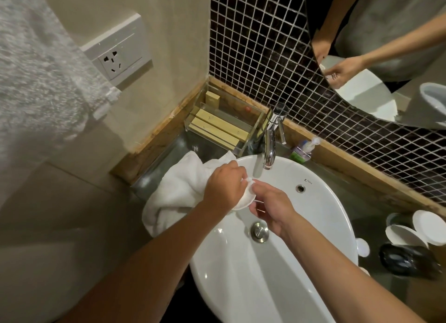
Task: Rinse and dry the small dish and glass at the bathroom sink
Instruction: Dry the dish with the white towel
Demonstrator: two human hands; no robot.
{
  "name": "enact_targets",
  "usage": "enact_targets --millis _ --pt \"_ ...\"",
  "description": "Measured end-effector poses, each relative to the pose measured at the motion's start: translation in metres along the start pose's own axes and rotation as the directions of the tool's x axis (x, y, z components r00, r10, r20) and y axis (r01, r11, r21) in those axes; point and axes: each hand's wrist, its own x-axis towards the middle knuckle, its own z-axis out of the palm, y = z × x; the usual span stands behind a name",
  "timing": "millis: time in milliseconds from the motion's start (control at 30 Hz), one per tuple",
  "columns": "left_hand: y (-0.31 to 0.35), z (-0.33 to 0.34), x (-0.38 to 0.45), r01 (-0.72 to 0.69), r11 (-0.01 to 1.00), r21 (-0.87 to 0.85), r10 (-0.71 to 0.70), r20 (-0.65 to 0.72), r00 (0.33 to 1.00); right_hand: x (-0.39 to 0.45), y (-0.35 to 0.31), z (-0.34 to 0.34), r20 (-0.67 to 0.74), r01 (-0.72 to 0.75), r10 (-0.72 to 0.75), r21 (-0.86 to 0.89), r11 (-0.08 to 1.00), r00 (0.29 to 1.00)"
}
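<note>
Over the sink (325,226), the left hand (223,187) and right hand (272,208) both gripped the small dish (246,198) near the towel (178,190). Likely wet, slick and breakable, it seemed safest pinched by its rim.

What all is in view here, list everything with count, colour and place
sink: one, white, centre
tap: one, chrome, behind sink
towel: one, white, left of sink
dish: one, white, held between both hands
clear tray: one, holding tan boxes, back corner
bottle: one, clear, right of tap
socket: one, white, left wall
mirror: one, upper right
white discs: several, counter right
left hand: on towel and dish
right hand: on dish
</note>
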Motion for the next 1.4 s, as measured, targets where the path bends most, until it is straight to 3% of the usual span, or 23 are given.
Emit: enact_targets --millis 133,267,367,467,533,633,733,800,900,1067,1400 --pt "0.008 0.005 0.006 0.189 0.978 -0.092 -0.193 -0.031 0.981 -0.001 -0.008 -0.002 0.052 0.075 -0.074 -0.010 0.997 0.996" --pt "0.010 0.011 0.011 0.276 0.952 -0.132 -0.286 -0.059 0.956 -0.002 -0.011 -0.004 0.069 0.136 -0.129 -0.111 0.984 0.989" --pt "0.001 0.014 0.009 0.250 0.964 -0.086 -0.256 -0.062 0.965 -0.003 -0.009 -0.002 0.029 0.141 -0.138 -0.148 0.979 0.990" --pt "-0.010 0.012 0.003 0.090 0.995 0.035 -0.084 -0.135 0.987 -0.002 -0.004 -0.001 -0.014 0.125 -0.129 -0.147 0.981 0.992" --pt "-0.021 0.008 0.003 0.101 0.994 0.047 -0.090 -0.189 0.978 -0.002 -0.002 -0.003 -0.027 0.106 -0.110 -0.122 0.987 0.994" --pt "-0.027 0.000 0.011 0.301 0.950 -0.088 -0.311 -0.138 0.940 0.000 -0.003 -0.007 -0.043 0.077 -0.080 -0.076 0.994 0.996" --pt "-0.025 -0.002 0.017 0.368 0.920 -0.135 -0.381 -0.088 0.920 0.001 -0.004 -0.010 -0.077 0.078 -0.086 -0.104 0.992 0.993" --pt "-0.022 -0.003 0.018 0.418 0.871 -0.258 -0.427 0.021 0.904 0.002 -0.003 -0.011 -0.114 0.076 -0.090 -0.120 0.990 0.989" --pt "-0.019 -0.004 0.018 0.433 0.801 -0.412 -0.382 0.205 0.901 0.004 -0.002 -0.013 -0.155 0.058 -0.072 -0.094 0.994 0.985" --pt "-0.020 -0.010 0.021 0.442 0.742 -0.504 -0.357 0.260 0.897 0.006 -0.001 -0.007 -0.157 -0.008 0.003 -0.030 1.000 0.988" --pt "-0.021 -0.004 0.010 0.410 0.737 -0.538 -0.375 0.179 0.909 0.004 0.002 0.007 -0.010 -0.039 0.038 -0.061 0.997 0.999"
